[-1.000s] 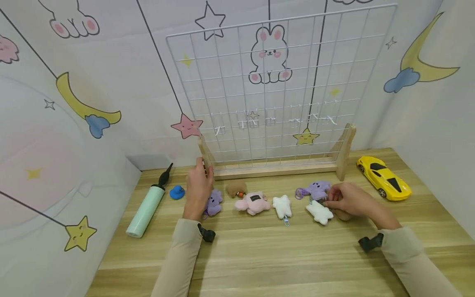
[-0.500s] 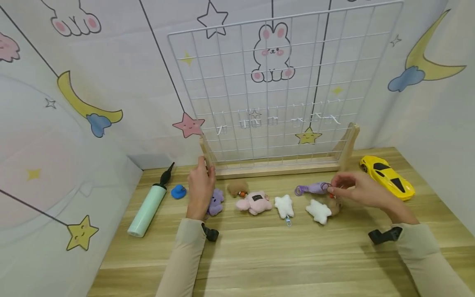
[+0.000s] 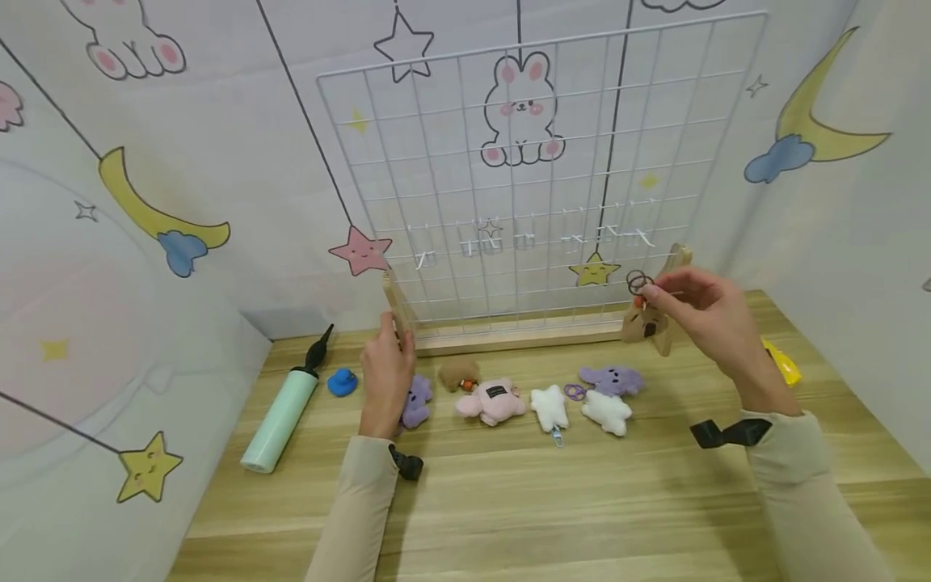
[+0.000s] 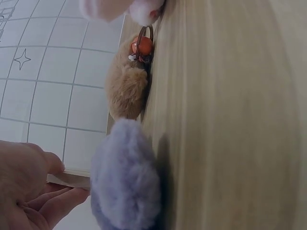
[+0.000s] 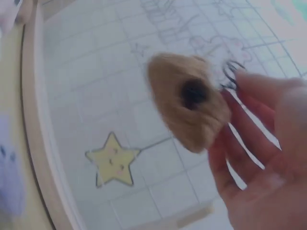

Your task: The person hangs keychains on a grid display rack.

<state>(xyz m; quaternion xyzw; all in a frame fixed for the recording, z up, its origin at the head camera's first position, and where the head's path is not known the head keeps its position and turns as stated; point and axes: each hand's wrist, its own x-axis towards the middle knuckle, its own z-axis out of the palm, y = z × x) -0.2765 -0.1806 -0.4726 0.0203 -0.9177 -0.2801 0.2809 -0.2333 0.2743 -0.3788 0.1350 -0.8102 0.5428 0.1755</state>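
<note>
My right hand [image 3: 709,323] pinches the dark rings of a brown plush keychain [image 3: 640,327], which hangs in the air before the right end of the wire grid's wooden stand [image 3: 538,342]. An orange bead sits at its top; the right wrist view shows its dark nose patch. My left hand [image 3: 388,372] grips the stand's left upright [image 4: 72,179] between thumb and fingers. By that hand lies a purple plush [image 3: 417,402], partly hidden by the wrist. Another brown plush [image 3: 458,375] with an orange bead lies beside a pink plush [image 3: 494,404]. Small white hooks [image 3: 640,237] hang along the grid [image 3: 509,186].
Two white plushes [image 3: 607,412] and a purple plush [image 3: 614,380] lie on the table's right half. A mint-green hand pump [image 3: 280,420] and a blue rubber duck [image 3: 342,381] are at left. A yellow toy car [image 3: 781,362] is mostly hidden behind my right hand.
My right hand has lifted the brown plush keychain off the table, up toward the grid. The right purple plush has settled flat beside the white one. My left hand stays on the upright.
</note>
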